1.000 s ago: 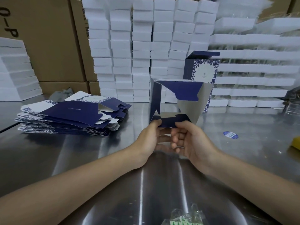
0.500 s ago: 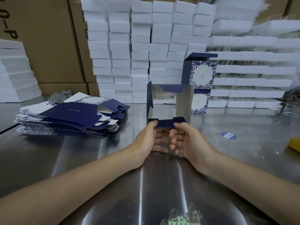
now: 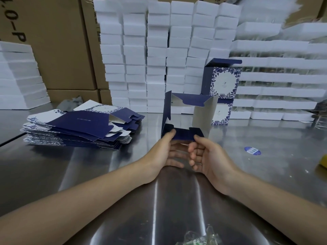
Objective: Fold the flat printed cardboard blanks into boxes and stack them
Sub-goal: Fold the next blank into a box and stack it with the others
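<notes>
A half-formed navy box (image 3: 203, 117) with a silver inside stands open-ended toward me above the steel table (image 3: 88, 170). My left hand (image 3: 164, 152) grips its near left corner, thumb on the navy bottom flap. My right hand (image 3: 208, 156) holds the near right corner, thumb on the same flap, fingers curled beneath. A pile of flat navy and white floral blanks (image 3: 79, 128) lies at the left. Two finished floral boxes (image 3: 223, 82) are stacked one on the other behind the held box.
Columns of white foam blocks (image 3: 159, 50) and brown cartons (image 3: 58, 41) line the back. White trays (image 3: 276, 82) fill the right. A blue round sticker (image 3: 252, 150) lies on the table, a yellow object (image 3: 321, 162) at the right edge, crumpled plastic (image 3: 200, 237) at the near edge.
The box has tipped so I look straight through its opening, and its far flap has folded further across. Both hands keep their hold on the near bottom flap.
</notes>
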A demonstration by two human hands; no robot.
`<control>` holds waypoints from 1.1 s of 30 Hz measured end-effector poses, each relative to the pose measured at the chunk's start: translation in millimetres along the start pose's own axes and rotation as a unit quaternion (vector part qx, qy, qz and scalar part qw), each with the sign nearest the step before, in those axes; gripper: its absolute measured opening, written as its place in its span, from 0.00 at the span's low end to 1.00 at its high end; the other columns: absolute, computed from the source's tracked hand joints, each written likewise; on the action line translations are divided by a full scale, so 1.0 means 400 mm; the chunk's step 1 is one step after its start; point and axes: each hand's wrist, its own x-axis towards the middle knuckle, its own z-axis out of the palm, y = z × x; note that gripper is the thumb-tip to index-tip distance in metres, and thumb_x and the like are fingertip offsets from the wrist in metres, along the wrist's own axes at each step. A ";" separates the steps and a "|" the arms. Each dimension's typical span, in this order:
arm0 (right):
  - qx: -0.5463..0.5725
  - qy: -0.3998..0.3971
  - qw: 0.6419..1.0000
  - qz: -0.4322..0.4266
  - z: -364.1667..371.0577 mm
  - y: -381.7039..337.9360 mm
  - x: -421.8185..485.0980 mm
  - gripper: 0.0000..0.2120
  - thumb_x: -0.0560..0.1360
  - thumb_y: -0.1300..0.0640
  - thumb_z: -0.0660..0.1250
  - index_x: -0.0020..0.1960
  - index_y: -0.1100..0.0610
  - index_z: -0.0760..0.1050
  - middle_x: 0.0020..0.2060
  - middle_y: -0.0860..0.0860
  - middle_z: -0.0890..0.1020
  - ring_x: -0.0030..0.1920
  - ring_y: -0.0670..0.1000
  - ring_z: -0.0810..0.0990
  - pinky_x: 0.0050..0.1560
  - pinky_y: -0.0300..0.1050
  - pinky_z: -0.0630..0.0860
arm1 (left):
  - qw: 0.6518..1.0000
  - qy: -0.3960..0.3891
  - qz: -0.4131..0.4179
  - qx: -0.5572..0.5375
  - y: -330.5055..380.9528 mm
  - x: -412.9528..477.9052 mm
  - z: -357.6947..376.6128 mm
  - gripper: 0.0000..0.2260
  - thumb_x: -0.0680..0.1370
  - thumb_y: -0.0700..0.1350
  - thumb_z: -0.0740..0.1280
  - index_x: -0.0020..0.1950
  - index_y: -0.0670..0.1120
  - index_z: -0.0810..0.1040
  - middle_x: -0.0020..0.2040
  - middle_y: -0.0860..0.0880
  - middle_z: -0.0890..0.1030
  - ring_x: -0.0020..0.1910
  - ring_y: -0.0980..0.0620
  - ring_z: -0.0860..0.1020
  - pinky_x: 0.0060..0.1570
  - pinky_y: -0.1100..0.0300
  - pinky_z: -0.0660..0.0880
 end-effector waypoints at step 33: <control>0.020 0.012 0.999 0.030 -0.013 0.004 0.020 0.22 0.82 0.51 0.67 0.30 0.53 0.80 0.28 0.50 0.75 0.26 0.47 0.76 0.27 0.36 0.70 | 0.999 0.032 0.000 -0.024 -0.007 0.022 -0.011 0.27 0.89 0.58 0.48 0.67 0.44 0.82 0.54 0.44 0.88 0.47 0.49 0.88 0.36 0.56 0.81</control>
